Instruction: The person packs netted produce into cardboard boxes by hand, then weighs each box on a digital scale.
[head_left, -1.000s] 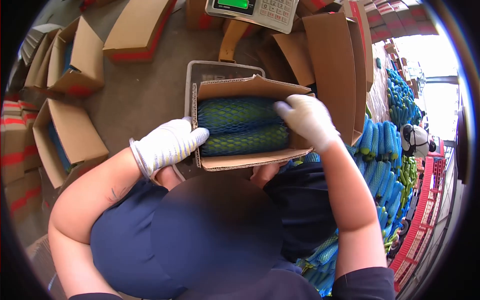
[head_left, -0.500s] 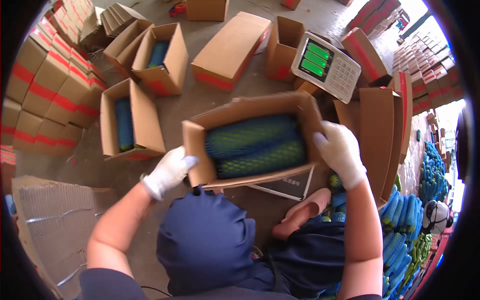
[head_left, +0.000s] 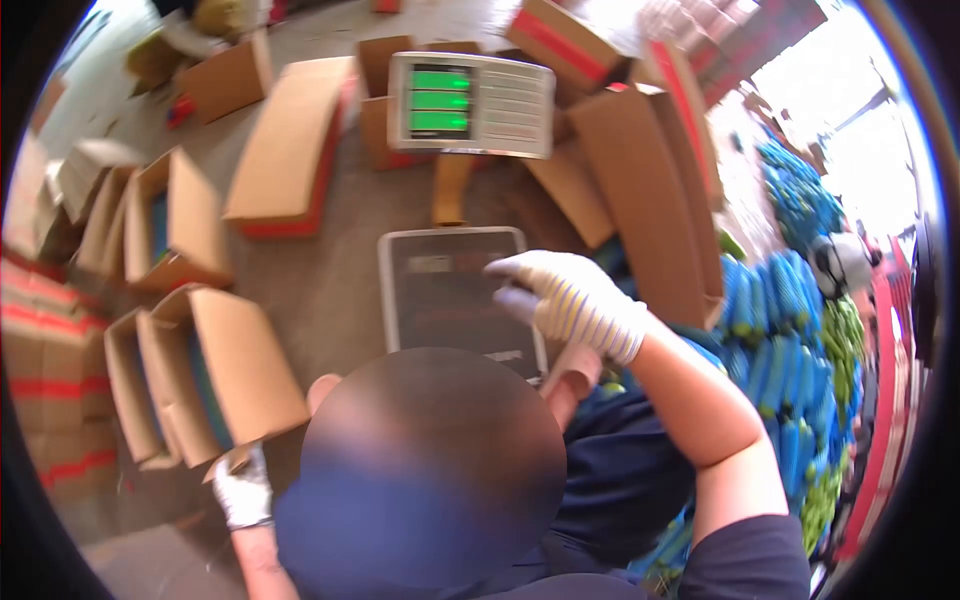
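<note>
My left hand (head_left: 243,490), in a white glove, grips the near end of an open cardboard box (head_left: 250,365) on the floor at the left. Bluish-green contents show dimly inside the box. Right beside it stands another open box (head_left: 130,385). My right hand (head_left: 580,300), in a striped white glove, is held over the right side of a dark scale platform (head_left: 440,290). Its thumb and fingers are apart with nothing between them. The scale's display panel (head_left: 470,105), lit green, rises behind the platform on a post.
A closed carton (head_left: 290,150) lies beyond the scale to the left. Tall open cartons (head_left: 650,190) stand at the right. Several blue-netted green items (head_left: 780,300) are piled at far right. A person's head (head_left: 430,470) fills the lower middle, hiding part of the platform.
The box with blue-netted contents, held in both hands, has moved left to the floor. My right hand has let go. The view has turned, and the scale platform is uncovered.
</note>
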